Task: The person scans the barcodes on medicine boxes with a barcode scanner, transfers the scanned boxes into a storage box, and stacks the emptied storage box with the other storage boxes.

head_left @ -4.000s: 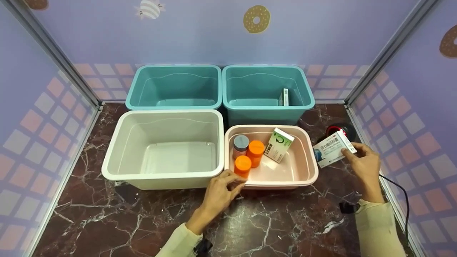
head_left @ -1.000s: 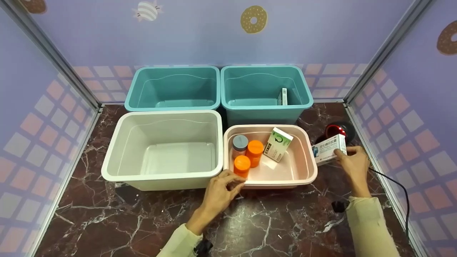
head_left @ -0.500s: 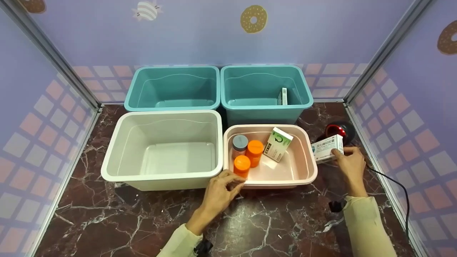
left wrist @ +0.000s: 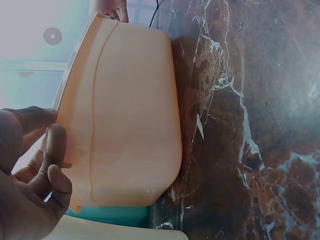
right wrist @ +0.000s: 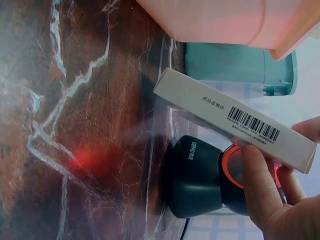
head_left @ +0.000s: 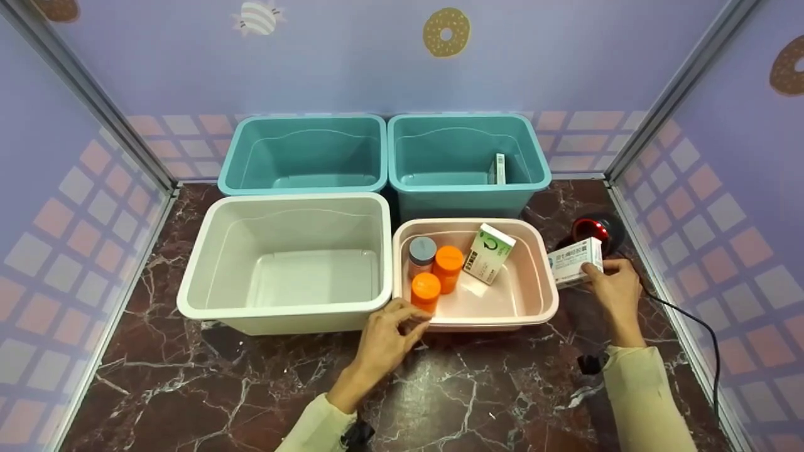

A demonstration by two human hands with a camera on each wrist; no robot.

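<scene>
Two hands, both occupied: my right hand [head_left: 615, 285] pinches a white medicine box [head_left: 571, 263] near one end, just beside the pink bin [left wrist: 130, 115] and close to a black device [right wrist: 192, 175] with a red-lit ring, which I take for a scanner. Any scan could miss, I judge, because the barcode [right wrist: 253, 124] faces my wrist rather than that ring. Held at one end, the box could twist loose and drop onto the table [head_left: 282, 389]. My left hand [head_left: 388, 329] grips the bin's front rim; a tug there might topple the nearby orange bottle [head_left: 426, 289].
</scene>
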